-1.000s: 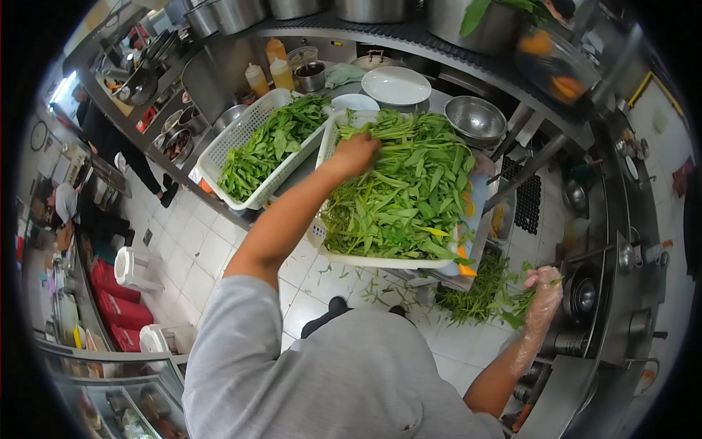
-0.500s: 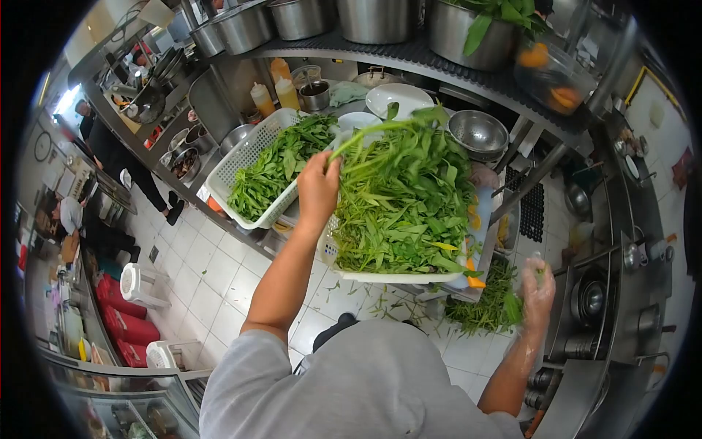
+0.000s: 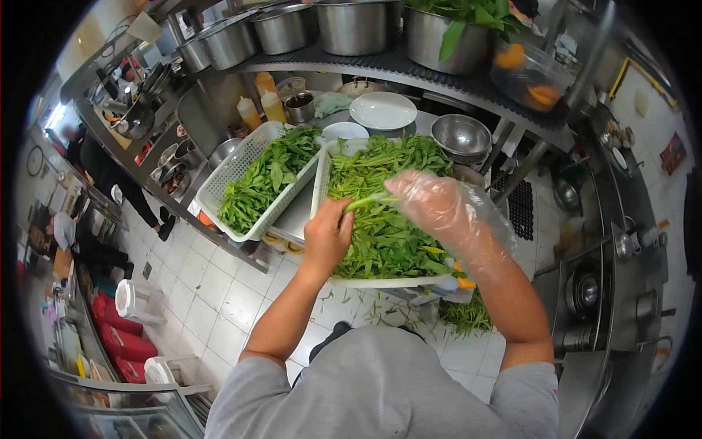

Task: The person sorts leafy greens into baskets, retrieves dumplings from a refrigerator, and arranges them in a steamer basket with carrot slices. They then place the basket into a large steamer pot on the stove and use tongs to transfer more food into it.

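Observation:
My left hand (image 3: 329, 234) is bare and closed around a green water spinach stem (image 3: 360, 203). The stem runs across to my right hand (image 3: 431, 201), which wears a clear plastic glove and pinches its other part. Both hands are over a white basket (image 3: 319, 183) heaped with leafy water spinach (image 3: 387, 245). To the left stands a second white perforated basket (image 3: 219, 192), holding a smaller pile of greens (image 3: 267, 175).
Steel pots (image 3: 358, 29) line the shelf above the counter. A white oval plate (image 3: 382, 111) and a steel colander (image 3: 461, 137) sit behind the baskets. Loose greens (image 3: 468, 314) lie low at the right; scraps litter the tiled floor. Another person (image 3: 110, 168) stands at far left.
My right hand has come up from the low right, over the basket, and now grips the stem. My left hand has lowered with the stem. The view has shifted slightly.

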`<state>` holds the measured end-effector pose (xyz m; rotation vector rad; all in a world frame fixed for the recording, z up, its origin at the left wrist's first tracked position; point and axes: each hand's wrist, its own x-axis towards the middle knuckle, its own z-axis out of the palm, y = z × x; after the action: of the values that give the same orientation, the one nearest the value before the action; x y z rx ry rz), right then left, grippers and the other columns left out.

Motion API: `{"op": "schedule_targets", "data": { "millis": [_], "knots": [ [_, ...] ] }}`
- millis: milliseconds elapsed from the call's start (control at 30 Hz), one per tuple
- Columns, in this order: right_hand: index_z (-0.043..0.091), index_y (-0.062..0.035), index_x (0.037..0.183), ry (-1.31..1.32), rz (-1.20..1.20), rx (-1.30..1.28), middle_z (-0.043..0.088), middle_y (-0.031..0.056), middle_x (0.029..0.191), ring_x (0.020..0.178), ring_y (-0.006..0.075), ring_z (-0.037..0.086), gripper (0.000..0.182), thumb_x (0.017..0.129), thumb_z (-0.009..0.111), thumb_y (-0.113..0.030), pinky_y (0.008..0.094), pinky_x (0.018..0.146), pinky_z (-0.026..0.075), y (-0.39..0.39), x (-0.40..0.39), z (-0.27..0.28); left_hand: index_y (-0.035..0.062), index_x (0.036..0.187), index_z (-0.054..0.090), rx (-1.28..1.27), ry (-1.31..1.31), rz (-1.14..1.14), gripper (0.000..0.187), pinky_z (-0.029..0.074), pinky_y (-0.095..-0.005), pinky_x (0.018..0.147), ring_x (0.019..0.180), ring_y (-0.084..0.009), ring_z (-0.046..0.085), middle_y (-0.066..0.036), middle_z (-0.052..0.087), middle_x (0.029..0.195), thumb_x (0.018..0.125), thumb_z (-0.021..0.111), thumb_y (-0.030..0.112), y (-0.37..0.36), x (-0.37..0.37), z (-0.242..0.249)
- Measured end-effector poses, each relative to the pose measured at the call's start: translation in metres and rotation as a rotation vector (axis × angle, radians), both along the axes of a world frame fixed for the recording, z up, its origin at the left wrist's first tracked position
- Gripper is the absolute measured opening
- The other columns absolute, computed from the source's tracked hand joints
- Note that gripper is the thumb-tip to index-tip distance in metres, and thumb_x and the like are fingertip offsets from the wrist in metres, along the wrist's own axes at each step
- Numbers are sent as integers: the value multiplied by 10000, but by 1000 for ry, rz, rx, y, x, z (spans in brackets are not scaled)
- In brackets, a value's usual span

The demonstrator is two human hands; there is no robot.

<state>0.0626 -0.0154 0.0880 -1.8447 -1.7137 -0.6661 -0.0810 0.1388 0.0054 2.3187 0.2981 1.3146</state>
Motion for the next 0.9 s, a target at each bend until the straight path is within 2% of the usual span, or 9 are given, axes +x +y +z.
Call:
{"op": "schedule_targets", "data": {
  "millis": [133,233,300,467,533,600,667,867,900],
  "knots": [
    [632,-60,878,-167,-39,-277,602,100,794,694,253,636,107,826,554,-112,353,579,527,13,-4,-12,65,961,626,-13,9,-2,183,462,-328,522,604,-251,585,-89,579,777,784,651,25,-5,-9,0],
    [618,-61,787,-56,49,-127,585,99,749,681,265,622,99,811,592,-153,365,566,517,15,-3,-22,61,963,629,5,57,-27,174,466,-325,525,614,-248,590,-90,575,768,793,653,35,-9,-11,-6],
    [582,-57,706,262,12,42,569,104,710,662,295,593,167,808,620,-184,389,572,491,24,1,-36,41,956,635,-48,-35,-103,147,452,-331,535,613,-253,570,-101,566,757,809,646,46,-19,-7,-8],
    [559,-55,692,253,-26,117,596,105,734,676,288,571,227,837,610,-222,412,601,433,53,48,-78,0,937,635,-234,54,-90,107,410,-334,547,598,-256,517,-121,554,733,847,616,55,-25,17,11],
    [566,-67,731,1032,-77,314,584,69,712,682,211,576,243,858,598,-272,388,590,424,48,62,-74,-6,930,633,-249,-44,-104,102,412,-326,542,596,-241,527,-113,566,737,852,616,57,-22,21,9],
    [614,-64,927,1472,-323,552,565,2,842,687,176,547,294,853,589,-348,322,627,445,9,92,-46,-1,918,622,-268,-63,-80,102,395,-301,533,586,-173,504,-82,555,714,881,598,91,-13,8,-3],
    [589,-79,1014,1553,-292,729,550,11,895,773,155,542,336,828,636,-354,303,678,454,-27,103,-21,10,926,597,-678,131,5,133,372,-278,524,583,-110,457,-45,520,679,919,563,138,2,-3,-22],
    [578,-29,1034,1332,438,974,580,45,938,859,153,580,221,904,584,-208,309,768,493,-96,127,3,39,884,541,-1023,117,-134,225,333,-233,490,547,-57,389,16,452,630,951,521,254,11,-4,-39],
    [574,-32,980,1448,180,1260,577,26,839,766,167,589,184,914,566,-204,366,793,518,-82,97,25,58,891,540,-1120,129,-188,207,324,-219,475,530,-49,387,16,477,653,946,529,258,9,-5,-35]
  ]
}}
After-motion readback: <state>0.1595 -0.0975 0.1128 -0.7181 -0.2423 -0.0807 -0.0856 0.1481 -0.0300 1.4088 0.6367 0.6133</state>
